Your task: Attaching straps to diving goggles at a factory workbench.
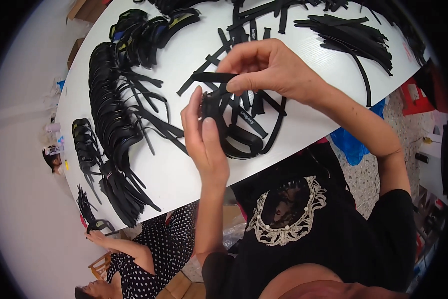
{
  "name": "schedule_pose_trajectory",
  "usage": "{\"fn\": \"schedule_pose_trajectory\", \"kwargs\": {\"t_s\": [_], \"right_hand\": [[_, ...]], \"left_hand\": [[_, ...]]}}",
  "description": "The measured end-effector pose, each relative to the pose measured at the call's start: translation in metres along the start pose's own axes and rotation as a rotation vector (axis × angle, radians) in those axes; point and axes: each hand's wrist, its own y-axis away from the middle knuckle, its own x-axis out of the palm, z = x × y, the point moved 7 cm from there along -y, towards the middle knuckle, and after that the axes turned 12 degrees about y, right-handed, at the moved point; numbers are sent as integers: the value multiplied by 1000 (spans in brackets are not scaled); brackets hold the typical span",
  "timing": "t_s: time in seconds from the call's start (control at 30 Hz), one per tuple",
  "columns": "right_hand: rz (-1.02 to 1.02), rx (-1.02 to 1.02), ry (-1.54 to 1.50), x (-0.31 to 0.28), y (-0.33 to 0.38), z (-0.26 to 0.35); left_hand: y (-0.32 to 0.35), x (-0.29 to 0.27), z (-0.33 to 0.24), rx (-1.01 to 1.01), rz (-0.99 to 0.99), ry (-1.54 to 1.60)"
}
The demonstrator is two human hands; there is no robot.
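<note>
Black fabric (343, 239) with a pale beaded neckline trim (283, 238) covers the torso, nearest the camera. Beyond it, the table (166, 172) presents its near edge, running diagonally from lower left to upper right. A blue plastic bag (351, 144) is below that edge, at the right.

Black goggles (214, 107) are located above the tabletop, just inside the edge. Their long axis slopes from the left hand (199, 139) down toward the lower right. Left fingers and thumb are closed narrowly around the upper end. The right hand (261, 70) pinches a flat black strap (211, 77) between thumb and fingers; its end points left.

Loose straps (251, 122) lie crossed beneath and beyond the hands; some carry light printed lettering. White tabletop separates them from a strap bundle (353, 42) at upper right. Left of the hands, a nested row of goggles (104, 99) curves along the table, trailing straps. At the left end, a co-worker's hand (99, 238) touches another goggle frame (100, 225).
</note>
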Motion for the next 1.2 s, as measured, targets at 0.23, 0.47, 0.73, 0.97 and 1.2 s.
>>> {"fn": "schedule_pose_trajectory", "kwargs": {"t_s": [0.23, 0.47, 0.73, 0.97, 1.2], "right_hand": [[56, 79, -128, 23, -8, 4], [46, 63, -177, -23, -19, -11], [0, 41, -518, -56, -16, -39], [-5, 73, -200, 3, 8, 15], [120, 205, -358, 44, 15, 4]], "left_hand": [[7, 3, -3, 54, -37, 26], [15, -5, -5, 38, -95, 136], [13, 1, -5, 50, -75, 175], [18, 2, -11, 149, -99, 159], [14, -3, -17, 216, -99, -26]]}}
